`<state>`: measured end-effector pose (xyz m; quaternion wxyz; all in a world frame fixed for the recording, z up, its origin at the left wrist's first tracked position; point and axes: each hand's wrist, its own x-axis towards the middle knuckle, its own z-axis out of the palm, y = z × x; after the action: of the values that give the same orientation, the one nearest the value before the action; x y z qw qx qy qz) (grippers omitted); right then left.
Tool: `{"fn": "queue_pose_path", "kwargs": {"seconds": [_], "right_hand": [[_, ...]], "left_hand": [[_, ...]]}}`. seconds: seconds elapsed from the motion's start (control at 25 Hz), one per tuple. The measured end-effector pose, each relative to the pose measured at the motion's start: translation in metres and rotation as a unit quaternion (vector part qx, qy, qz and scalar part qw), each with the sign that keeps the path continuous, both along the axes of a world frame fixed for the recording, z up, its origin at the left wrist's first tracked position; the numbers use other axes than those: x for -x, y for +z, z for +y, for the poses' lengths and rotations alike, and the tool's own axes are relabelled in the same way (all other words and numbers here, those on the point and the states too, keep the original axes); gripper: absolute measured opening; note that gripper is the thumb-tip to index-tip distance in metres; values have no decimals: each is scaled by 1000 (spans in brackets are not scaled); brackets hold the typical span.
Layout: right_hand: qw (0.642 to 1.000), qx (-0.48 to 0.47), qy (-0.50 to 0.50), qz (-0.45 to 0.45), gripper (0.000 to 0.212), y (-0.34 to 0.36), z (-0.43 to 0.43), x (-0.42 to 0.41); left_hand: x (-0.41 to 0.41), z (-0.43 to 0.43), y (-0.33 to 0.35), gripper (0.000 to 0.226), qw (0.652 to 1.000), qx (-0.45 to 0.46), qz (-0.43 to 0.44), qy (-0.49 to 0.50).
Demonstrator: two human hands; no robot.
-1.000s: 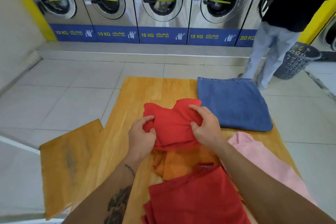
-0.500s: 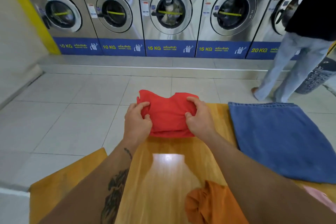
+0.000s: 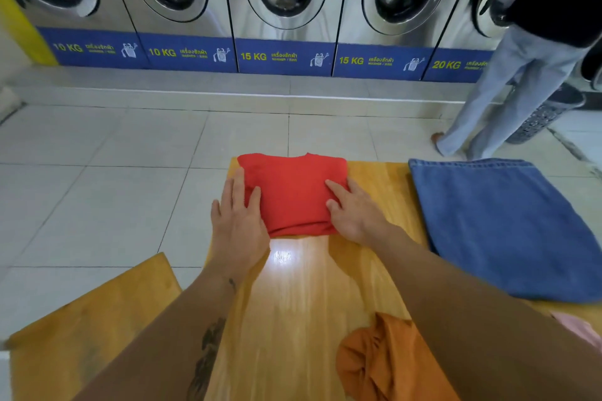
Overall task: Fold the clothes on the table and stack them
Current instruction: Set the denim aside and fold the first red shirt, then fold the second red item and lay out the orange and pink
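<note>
From the head camera, the folded red garment [image 3: 293, 195] lies flat at the far edge of the wooden table [image 3: 303, 303], its far hem level with that edge. The left hand [image 3: 239, 221] rests on the red garment's left side and the right hand [image 3: 355, 212] on its right side. Both hands are spread flat, fingers extended and pressing down, gripping nothing.

To the right of the red garment, well apart, lies the folded blue denim piece [image 3: 501, 228]. Nearer the person than the red garment, a crumpled orange garment [image 3: 384, 358] sits unfolded, and a sliver of pink cloth [image 3: 580, 329] shows to its right. A lower wooden bench [image 3: 88, 319] stands left of the table. Beyond the red garment, across the tiled floor, are the washing machines [image 3: 283, 3], with another person [image 3: 521, 75] standing at the far right one beside a dark laundry basket [image 3: 540, 117].

The red garment looks light, soft and limp, a thin knit that would slump if lifted by one corner; it probably handles best when taken by both side edges at once, or slid with flat palms on the glossy tabletop.

Half a second ago both hands pinched the red garment's sides and held it bunched, raised beyond the table's far edge. Now it is set down and flattened, the fingers released and spread on top.
</note>
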<state>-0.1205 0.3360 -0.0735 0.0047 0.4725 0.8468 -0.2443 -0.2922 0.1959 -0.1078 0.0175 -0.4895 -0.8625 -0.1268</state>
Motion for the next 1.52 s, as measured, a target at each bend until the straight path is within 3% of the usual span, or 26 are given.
{"fn": "queue_pose_path", "kwargs": {"seconds": [0.12, 0.24, 0.4, 0.52, 0.64, 0.68, 0.92, 1.0, 1.28, 1.44, 1.52], "right_hand": [[997, 49, -18, 59, 56, 25, -16, -22], [993, 81, -10, 82, 52, 45, -36, -60], [992, 124, -31, 21, 48, 59, -61, -122], [989, 125, -8, -81, 44, 65, -77, -170], [984, 83, 40, -151, 10, 61, -88, -214], [984, 73, 46, -155, 8, 60, -91, -225], [972, 31, 109, -206, 50, 54, -101, -248], [971, 26, 107, -212, 50, 51, -103, -250], [979, 18, 139, -148, 29, 52, -103, -257], [991, 28, 119, -48, 18, 64, -95, -246], [993, 34, 111, -25, 26, 65, -93, -236]], "left_hand": [[1, -3, 18, 61, 997, 60, -28, -31], [-8, -13, 46, 52, 998, -26, -43, -35], [-70, -47, 71, 46, 975, -94, -188, -67], [-131, -80, 71, 43, 956, -109, -253, -104], [-187, -93, 67, 42, 944, -63, -303, -112], [-202, -94, 65, 45, 941, -31, -318, -110], [-244, -83, 59, 88, 937, 111, -326, -59], [-249, -82, 60, 89, 932, 118, -339, -42], [-262, -98, 70, 50, 932, -26, -359, -37], [-247, -102, 85, 45, 917, -118, -380, -14], [-230, -104, 90, 45, 915, -127, -382, 1]]}}
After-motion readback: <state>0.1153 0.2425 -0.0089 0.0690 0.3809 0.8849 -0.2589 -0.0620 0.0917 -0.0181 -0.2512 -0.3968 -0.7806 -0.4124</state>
